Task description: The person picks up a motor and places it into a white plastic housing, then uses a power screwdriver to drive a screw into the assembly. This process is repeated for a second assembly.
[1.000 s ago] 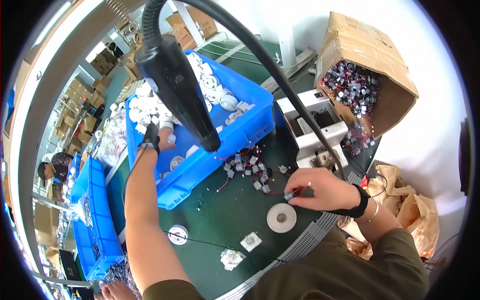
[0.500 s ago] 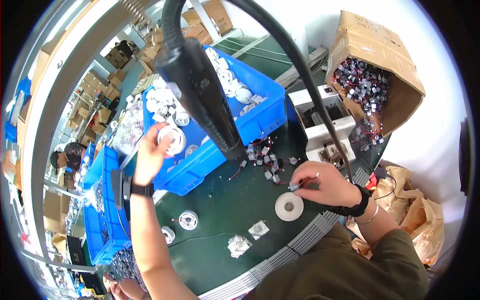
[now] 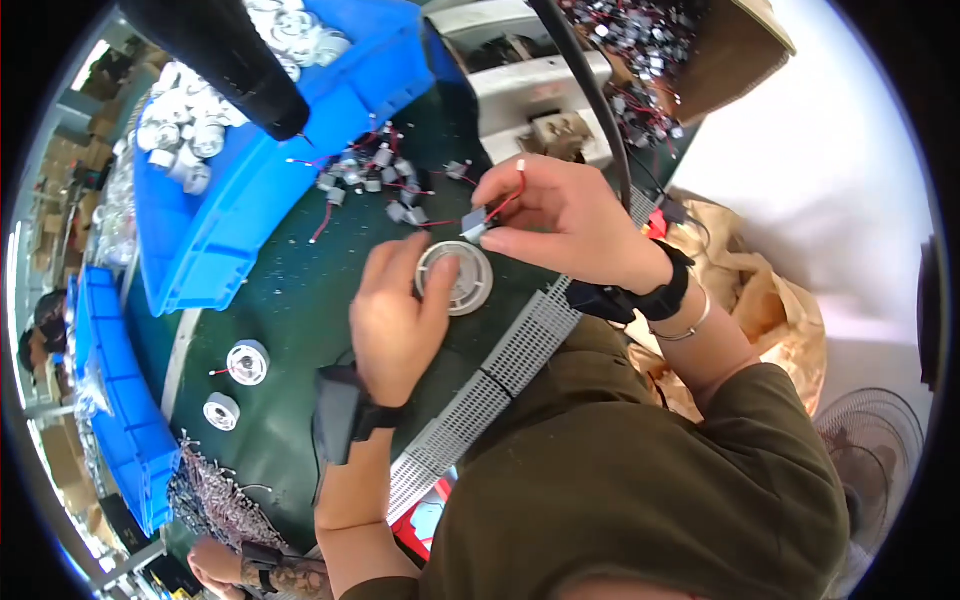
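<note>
My left hand (image 3: 400, 315) is closed on the edge of a round white plastic housing (image 3: 466, 290), thumb over its face and fingers at its far side. The housing is low over the green table, where a white disc stood; the disc is now hidden. Just to the right, my right hand (image 3: 575, 220) pinches a small grey block-shaped component (image 3: 473, 222) between thumb and fingers. Its red wire (image 3: 508, 203) rises to a small white connector. Further left on the table are a white round housing with a red wire (image 3: 247, 362) and a smaller white round part (image 3: 221, 411).
Several loose grey wired components (image 3: 385, 178) lie beyond my hands. A blue bin (image 3: 225, 245) of white parts is at the far left, under a black hanging tool (image 3: 235, 70). A white-metal fixture (image 3: 545, 90) and cardboard box (image 3: 745, 60) stand far right. Another person's hand (image 3: 215, 565) shows lower left.
My left hand has brought the white housing from over the blue bin down beside my right hand. My right hand keeps hold of the grey component. The whole view has shifted.
</note>
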Motion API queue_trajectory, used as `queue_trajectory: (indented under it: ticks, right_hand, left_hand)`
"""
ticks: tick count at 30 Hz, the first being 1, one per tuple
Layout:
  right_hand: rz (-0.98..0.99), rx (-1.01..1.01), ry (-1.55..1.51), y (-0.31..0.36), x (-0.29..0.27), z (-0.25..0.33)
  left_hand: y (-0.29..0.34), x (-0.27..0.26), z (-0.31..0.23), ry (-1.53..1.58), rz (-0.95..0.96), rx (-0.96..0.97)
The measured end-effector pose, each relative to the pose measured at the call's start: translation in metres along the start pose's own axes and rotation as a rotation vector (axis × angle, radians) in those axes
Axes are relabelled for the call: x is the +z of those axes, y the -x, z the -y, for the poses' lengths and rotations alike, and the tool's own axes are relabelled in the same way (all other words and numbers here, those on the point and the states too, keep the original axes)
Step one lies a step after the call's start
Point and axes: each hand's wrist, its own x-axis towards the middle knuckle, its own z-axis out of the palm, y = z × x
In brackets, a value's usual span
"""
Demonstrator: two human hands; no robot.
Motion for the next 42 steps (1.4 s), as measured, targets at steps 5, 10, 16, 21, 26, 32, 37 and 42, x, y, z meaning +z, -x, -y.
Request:
queue_trajectory:
  ticks: [5, 10, 16, 21, 26, 32, 37, 42]
  right_hand:
    - [0.033, 0.017, 0.028, 0.004, 0.004, -0.013]
    - [0.117, -0.147, 0.325, -0.001, 0.017, -0.013]
    - [0.175, -0.322, 0.725, -0.007, 0.023, -0.010]
    - [0.200, -0.424, 0.867, -0.003, 0.030, -0.011]
    - [0.412, -0.407, 0.973, -0.008, 0.021, -0.010]
    - [-0.040, -0.602, 0.706, -0.037, 0.020, 0.030]
    - [-0.297, -0.632, 0.235, -0.108, 0.052, 0.054]
    - [0.116, -0.457, -0.271, -0.146, 0.062, 0.092]
  left_hand:
    - [0.015, 0.003, 0.012, 0.146, 0.062, 0.149]
    - [0.014, 0.018, 0.009, 0.142, -0.009, 0.185]
    - [0.015, 0.032, 0.012, 0.068, -0.198, 0.203]
    - [0.018, 0.026, 0.006, 0.109, -0.132, 0.144]
    - [0.026, 0.028, 0.012, 0.161, -0.112, 0.118]
    - [0.040, 0.019, 0.020, 0.097, -0.214, 0.229]
    - [0.035, 0.019, 0.015, -0.204, -0.227, 0.527]
    - [0.032, 0.022, 0.020, -0.178, -0.107, 0.515]
